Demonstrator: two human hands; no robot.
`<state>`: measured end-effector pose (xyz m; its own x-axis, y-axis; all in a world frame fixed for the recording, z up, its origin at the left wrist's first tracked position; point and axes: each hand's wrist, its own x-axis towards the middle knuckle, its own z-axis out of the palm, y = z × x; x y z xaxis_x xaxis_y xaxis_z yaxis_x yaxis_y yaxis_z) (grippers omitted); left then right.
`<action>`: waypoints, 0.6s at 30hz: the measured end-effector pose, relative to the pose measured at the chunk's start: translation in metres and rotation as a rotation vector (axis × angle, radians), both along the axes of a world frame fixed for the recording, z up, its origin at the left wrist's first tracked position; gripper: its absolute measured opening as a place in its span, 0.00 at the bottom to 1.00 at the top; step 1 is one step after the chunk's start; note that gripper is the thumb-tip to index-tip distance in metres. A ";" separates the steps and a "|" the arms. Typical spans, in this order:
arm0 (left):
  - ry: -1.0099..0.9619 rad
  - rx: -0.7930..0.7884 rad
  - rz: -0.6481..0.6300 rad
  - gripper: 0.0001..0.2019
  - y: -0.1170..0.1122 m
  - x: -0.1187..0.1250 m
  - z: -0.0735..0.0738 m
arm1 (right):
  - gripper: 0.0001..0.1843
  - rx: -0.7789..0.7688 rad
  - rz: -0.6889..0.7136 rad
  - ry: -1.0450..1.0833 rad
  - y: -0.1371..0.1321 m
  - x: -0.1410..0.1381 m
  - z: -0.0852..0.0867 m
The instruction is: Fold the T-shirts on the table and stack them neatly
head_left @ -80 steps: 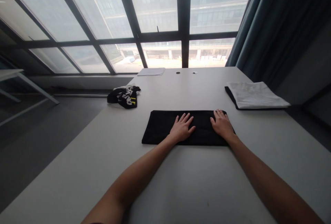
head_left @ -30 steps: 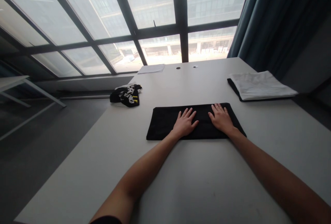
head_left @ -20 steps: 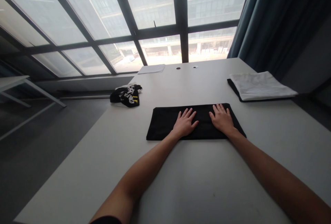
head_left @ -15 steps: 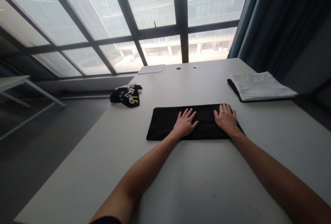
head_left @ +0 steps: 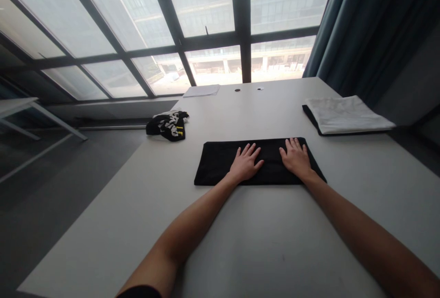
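A black folded cloth [head_left: 216, 162] lies flat on the white table, in a long rectangle with its long side toward me. My left hand [head_left: 246, 162] rests palm down near its middle, fingers spread. Toward the cloth's right end, my right hand [head_left: 296, 157] also lies flat on it, fingers stretched out and slightly apart. Neither hand grips the cloth. What kind of item the cloth is, I cannot tell.
On the white table [head_left: 240, 238], a crumpled black-and-white cloth with yellow marks [head_left: 168, 125] lies at the left edge. A folded white cloth [head_left: 347, 114] over a black one sits at the right. Papers [head_left: 201, 91] lie at the back, before the windows.
My right hand has slid a little to the left over the black cloth, baring more of its right end. My left hand stays in place.
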<state>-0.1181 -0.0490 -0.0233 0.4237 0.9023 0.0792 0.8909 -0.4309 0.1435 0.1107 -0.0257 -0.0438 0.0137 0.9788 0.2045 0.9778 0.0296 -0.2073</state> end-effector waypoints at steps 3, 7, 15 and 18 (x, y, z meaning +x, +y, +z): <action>-0.003 0.001 0.000 0.32 0.000 0.000 -0.001 | 0.34 0.018 -0.055 0.006 0.002 0.009 0.002; -0.009 0.004 -0.006 0.32 0.001 0.000 -0.002 | 0.33 0.132 0.015 0.014 -0.002 0.007 0.011; -0.009 0.015 -0.010 0.32 0.000 0.000 0.000 | 0.32 0.057 0.460 0.038 -0.010 -0.016 0.006; -0.003 0.001 -0.006 0.32 -0.001 -0.001 0.001 | 0.33 -0.002 0.379 0.008 -0.005 -0.009 0.002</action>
<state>-0.1188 -0.0497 -0.0219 0.4291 0.8995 0.0816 0.8877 -0.4367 0.1458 0.1016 -0.0309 -0.0423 -0.3478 0.9151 0.2039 0.8959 0.3885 -0.2153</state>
